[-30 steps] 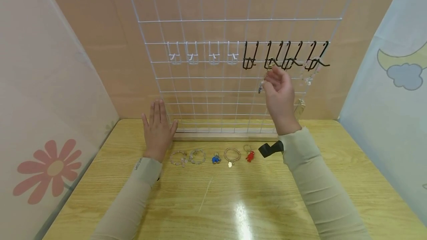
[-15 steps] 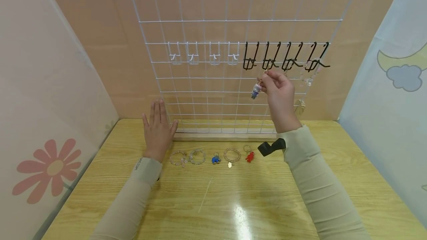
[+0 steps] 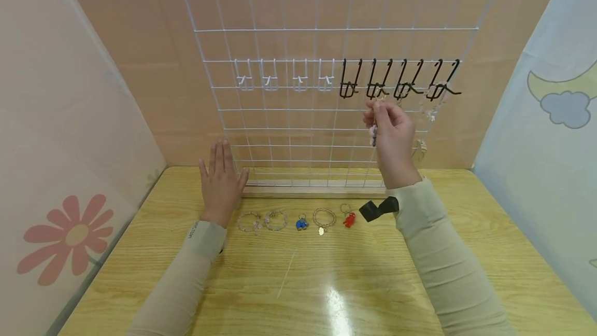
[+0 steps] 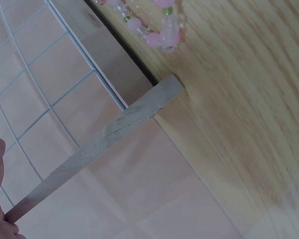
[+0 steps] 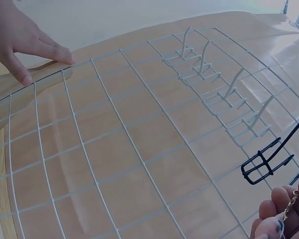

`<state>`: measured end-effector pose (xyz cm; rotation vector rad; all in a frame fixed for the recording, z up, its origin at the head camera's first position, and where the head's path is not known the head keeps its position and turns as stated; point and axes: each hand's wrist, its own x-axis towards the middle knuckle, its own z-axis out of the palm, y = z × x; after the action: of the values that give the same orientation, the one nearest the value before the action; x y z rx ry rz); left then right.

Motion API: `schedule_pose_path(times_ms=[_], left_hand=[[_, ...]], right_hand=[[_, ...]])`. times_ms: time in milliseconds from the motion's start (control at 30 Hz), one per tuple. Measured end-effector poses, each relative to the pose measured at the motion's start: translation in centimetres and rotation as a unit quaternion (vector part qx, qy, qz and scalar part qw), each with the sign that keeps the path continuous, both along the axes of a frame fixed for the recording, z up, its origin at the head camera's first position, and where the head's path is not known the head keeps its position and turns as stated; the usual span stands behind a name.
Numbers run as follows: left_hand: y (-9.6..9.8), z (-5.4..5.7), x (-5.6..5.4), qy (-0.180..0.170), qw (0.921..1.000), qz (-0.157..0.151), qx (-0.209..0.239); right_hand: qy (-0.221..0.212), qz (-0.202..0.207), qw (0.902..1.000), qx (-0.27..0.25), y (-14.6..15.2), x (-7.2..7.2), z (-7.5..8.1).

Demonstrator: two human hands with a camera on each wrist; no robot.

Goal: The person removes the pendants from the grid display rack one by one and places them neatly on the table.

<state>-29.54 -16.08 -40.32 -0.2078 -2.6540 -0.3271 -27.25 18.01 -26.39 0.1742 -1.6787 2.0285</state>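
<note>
My right hand (image 3: 394,136) pinches a keychain (image 3: 373,135) with a gold chain and a small pale, dark-marked figure, just below the second black hook (image 3: 375,91) from the left. In the right wrist view the pale figure (image 5: 269,227) dangles beside the curled fingers. Whether the ring touches the hook is hidden. My left hand (image 3: 221,185), fingers straight, rests against the left side of the white wire grid (image 3: 298,128). In the left wrist view its fingers touch the end of the grid's wooden foot (image 4: 104,137).
Before the grid's wooden base (image 3: 317,190) lie a pink bead bracelet (image 3: 242,225), a pale bracelet (image 3: 267,220), a blue figure keychain (image 3: 301,224), a gold bracelet (image 3: 315,219) and a red figure keychain (image 3: 349,220). White hooks (image 3: 299,82) hang left; a beaded bracelet (image 3: 431,114) hangs far right.
My right hand has drawn back slightly from the second black hook, which shifted a little left, then moved right and up toward it; the figure swung left and back. The left hand stays put.
</note>
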Motion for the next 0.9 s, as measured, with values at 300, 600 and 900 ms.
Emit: schedule_pose_path(times_ms=[300,600,900], left_hand=[[0.0,-0.1,0.0,0.005,1.0000,0.000,0.003],[0.0,-0.2,-0.1,0.020,0.9998,0.001,-0.001],[-0.1,-0.2,-0.3,0.015,0.9999,-0.003,-0.001]], right_hand=[[0.024,-0.029,0.9991,0.016,-0.2,0.7,-0.1],[0.041,-0.042,0.9981,0.020,-0.1,1.3,0.3],[0.067,-0.042,0.9962,0.037,-0.2,2.0,0.5]])
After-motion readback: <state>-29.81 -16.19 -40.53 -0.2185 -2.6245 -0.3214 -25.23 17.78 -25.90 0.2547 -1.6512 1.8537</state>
